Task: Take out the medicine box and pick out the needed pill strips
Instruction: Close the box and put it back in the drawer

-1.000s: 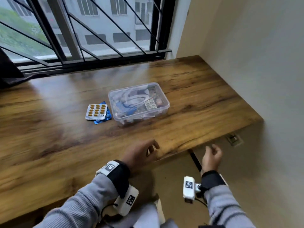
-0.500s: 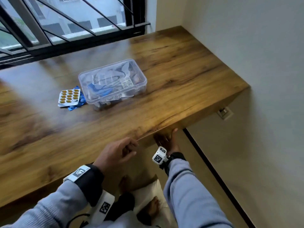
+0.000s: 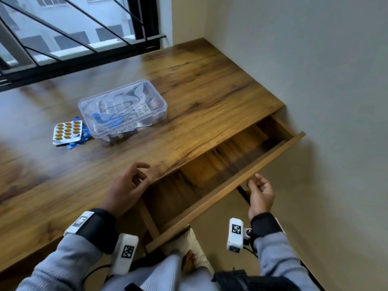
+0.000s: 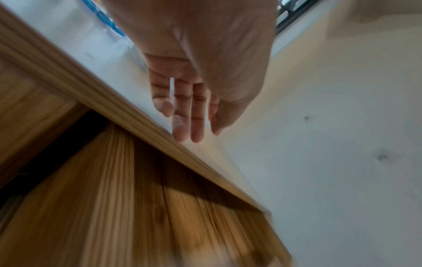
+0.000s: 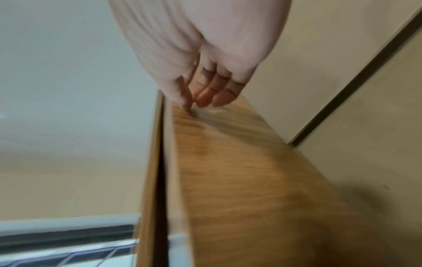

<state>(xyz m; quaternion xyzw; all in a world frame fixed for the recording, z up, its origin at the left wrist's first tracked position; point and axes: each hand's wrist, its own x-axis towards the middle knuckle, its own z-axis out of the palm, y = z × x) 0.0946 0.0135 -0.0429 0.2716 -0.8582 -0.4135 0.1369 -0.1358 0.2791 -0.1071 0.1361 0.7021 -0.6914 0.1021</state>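
I see the clear, round-cornered rectangular plastic medicine box (image 3: 122, 110) lying lid-on upon the glossy grained wooden desk (image 3: 210, 97); through its walls a jumble of strips and blue packaging shows, too cluttered to sort out. Just left of the box, touching or nearly touching it, lies a silvery foil pill strip with rows of amber oval capsules (image 3: 67, 132), stacked on a blue foil strip (image 3: 80, 136) whose edges poke out beneath it.

Nearer me than the box, a shallow wooden drawer (image 3: 228, 185) stands pulled out from under the desk edge, its inside blurred, with a thin flat front board. My left hand (image 3: 126, 185) hovers over the desk's near edge at the drawer's left end, fingers loosely curled and holding nothing; the left wrist view shows the fingers (image 4: 182, 115) hanging relaxed above the wood. My right hand (image 3: 260, 194) sits at the drawer front, to the right of the box, fingers slack, gripping nothing; in the right wrist view the fingertips (image 5: 205, 97) just meet the board's upper edge.
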